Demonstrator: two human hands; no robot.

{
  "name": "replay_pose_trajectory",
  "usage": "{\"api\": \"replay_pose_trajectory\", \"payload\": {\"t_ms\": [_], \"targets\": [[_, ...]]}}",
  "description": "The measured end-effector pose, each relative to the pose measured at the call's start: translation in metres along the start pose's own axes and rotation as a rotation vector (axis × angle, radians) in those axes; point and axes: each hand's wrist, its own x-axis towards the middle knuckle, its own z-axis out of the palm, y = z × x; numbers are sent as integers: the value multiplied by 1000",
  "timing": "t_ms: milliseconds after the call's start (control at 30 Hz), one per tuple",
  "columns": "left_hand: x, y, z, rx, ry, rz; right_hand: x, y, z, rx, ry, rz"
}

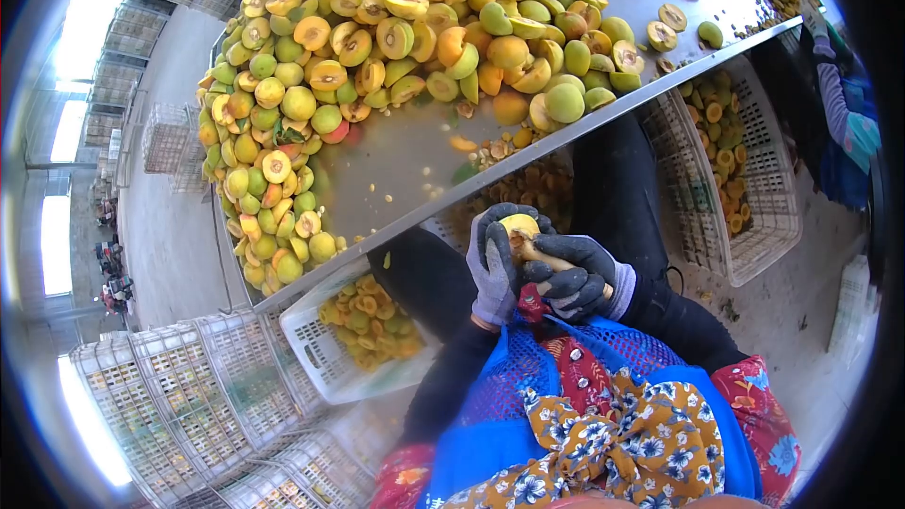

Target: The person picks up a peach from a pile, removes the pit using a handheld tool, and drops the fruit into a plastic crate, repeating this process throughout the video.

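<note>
My left hand, in a grey glove with dark fingers, is closed around a yellow peach half just in front of my body. Its cut side shows a brown hollow or pit. My right hand, gloved alike, grips a small tool with a pale tan handle. The tool's tip meets the cut face of the fruit, and its working end is hidden there. Just beyond both hands is a metal table with a large heap of whole and halved peaches.
White crates of fruit stand below the table, one at left and one at right. Stacked crates fill the lower left. Another person's sleeve shows at far right. Loose pits lie on the metal.
</note>
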Motion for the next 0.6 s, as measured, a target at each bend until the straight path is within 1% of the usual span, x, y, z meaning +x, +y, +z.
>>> {"api": "replay_pose_trajectory", "payload": {"t_ms": [67,100,200,233,267,300,333,400,433,467,500,533,567,600], "targets": [[2,2,6,5,19,-49,-1,2,-5,48,-70,-10],[3,4,8,9,28,-71,-1,0,-6,43,-31,-23],[2,-2,8,-273,154,-285,3,0,-19,-147,97,-161],[5,-14,-2,-447,221,-401,3,10,0,-523,367,-317],[8,-26,-14,-623,291,-517,5,18,9,-612,320,-322],[6,-28,-20,-678,238,-558,5,20,16,-595,283,-316],[6,-17,-23,-57,187,-233,6,18,20,-582,242,-312],[2,16,-37,1168,34,449,0,11,22,-603,386,-364],[-1,29,-52,1310,75,483,-3,8,29,-741,485,-389],[-6,43,-70,1455,128,519,-4,3,28,-781,549,-412],[-13,51,-94,1022,372,171,-4,1,23,-822,605,-431],[-19,55,-125,556,573,-144,-5,-3,15,-865,653,-452],[-26,61,-159,1121,535,-75,-12,-13,2,-782,572,-371],[-26,77,-176,1684,471,-14,-9,-15,-2,-872,583,-407]]}}
